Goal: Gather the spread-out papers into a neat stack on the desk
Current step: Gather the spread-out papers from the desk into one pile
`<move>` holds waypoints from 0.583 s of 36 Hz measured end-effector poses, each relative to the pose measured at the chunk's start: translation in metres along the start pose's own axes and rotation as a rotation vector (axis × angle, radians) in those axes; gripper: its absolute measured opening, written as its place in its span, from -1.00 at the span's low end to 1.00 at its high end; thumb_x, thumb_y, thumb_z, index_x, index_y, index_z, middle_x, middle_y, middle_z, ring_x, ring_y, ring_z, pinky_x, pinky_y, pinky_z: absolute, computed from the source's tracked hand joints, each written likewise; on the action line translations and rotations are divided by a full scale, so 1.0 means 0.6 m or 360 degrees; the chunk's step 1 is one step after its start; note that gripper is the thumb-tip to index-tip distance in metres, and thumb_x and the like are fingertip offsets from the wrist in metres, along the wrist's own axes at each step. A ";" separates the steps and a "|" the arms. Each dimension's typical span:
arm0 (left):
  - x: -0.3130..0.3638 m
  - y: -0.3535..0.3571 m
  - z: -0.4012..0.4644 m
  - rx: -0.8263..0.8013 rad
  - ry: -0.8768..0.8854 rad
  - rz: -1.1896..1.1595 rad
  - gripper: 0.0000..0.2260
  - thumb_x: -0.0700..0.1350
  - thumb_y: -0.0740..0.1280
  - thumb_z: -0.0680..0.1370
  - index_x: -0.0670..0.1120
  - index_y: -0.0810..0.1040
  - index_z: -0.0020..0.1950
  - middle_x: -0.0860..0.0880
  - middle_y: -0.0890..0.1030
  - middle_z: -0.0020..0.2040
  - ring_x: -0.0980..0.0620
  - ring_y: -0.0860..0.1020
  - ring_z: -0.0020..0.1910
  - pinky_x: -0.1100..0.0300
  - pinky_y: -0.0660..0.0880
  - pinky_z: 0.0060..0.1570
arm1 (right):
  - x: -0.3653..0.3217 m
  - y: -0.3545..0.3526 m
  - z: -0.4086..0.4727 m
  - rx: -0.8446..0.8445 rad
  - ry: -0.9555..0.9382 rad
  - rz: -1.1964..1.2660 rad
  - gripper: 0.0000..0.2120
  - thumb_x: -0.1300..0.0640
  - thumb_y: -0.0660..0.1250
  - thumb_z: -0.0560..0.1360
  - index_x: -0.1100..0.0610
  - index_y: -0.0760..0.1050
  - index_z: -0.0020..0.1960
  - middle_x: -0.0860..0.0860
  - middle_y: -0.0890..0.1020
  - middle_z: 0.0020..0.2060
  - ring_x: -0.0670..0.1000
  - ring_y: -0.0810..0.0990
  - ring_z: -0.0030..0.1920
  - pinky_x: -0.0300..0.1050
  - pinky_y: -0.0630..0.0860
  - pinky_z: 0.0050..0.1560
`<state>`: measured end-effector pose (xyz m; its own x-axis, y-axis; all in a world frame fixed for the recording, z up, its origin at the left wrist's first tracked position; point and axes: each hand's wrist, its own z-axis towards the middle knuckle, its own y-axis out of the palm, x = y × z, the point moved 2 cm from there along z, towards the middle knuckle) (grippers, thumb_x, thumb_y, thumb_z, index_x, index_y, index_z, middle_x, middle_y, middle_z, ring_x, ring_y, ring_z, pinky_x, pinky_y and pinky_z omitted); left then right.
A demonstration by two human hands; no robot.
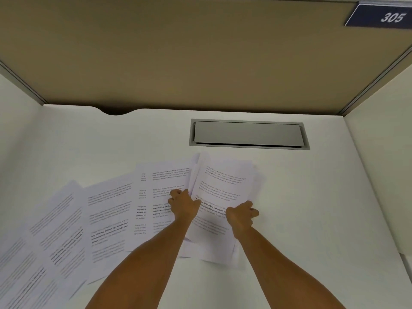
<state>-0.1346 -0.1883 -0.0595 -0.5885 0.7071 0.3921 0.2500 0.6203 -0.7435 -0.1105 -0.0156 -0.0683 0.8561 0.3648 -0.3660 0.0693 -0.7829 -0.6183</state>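
Tan partition panels (178, 52) close in a white desk (301, 219) on three sides, and a dark blue sign (383, 16) reading 305 sits at the top corner of the rear panel. Set into the desk near the rear panel is a grey cable hatch (248, 133) with its lid down.

Printed papers lie in front of the hatch. A loosely gathered stack (220, 192) sits just in front of it, tilted, its edges uneven. To the left of the hatch, more sheets (66, 219) fan out overlapping one another, reaching the near left edge of the desk. One sheet (160, 181) lies right against the stack's left side.

Both bare forearms reach forward toward the hatch. The left hand (184, 202) is curled at the stack's left edge, fingers closed on the paper there. The right hand (242, 214) is curled at the stack's right edge, gripping the lower right part of it.
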 end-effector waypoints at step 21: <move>-0.006 0.002 -0.003 -0.0182 0.0126 -0.0445 -0.62 -0.16 0.49 0.46 -0.19 0.47 0.21 -0.16 0.61 0.17 -0.10 0.60 0.08 0.06 0.60 0.07 | 0.010 -0.015 0.012 -0.0269 0.0204 0.0618 -0.57 0.33 0.42 0.46 0.43 0.46 0.28 0.15 0.57 -0.17 0.12 0.54 -0.15 0.11 0.53 0.20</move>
<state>-0.1309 -0.1898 -0.0608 -0.5859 0.5250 0.6173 0.1742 0.8256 -0.5367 -0.1095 -0.0027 -0.0697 0.8910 -0.0298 -0.4530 -0.1965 -0.9249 -0.3255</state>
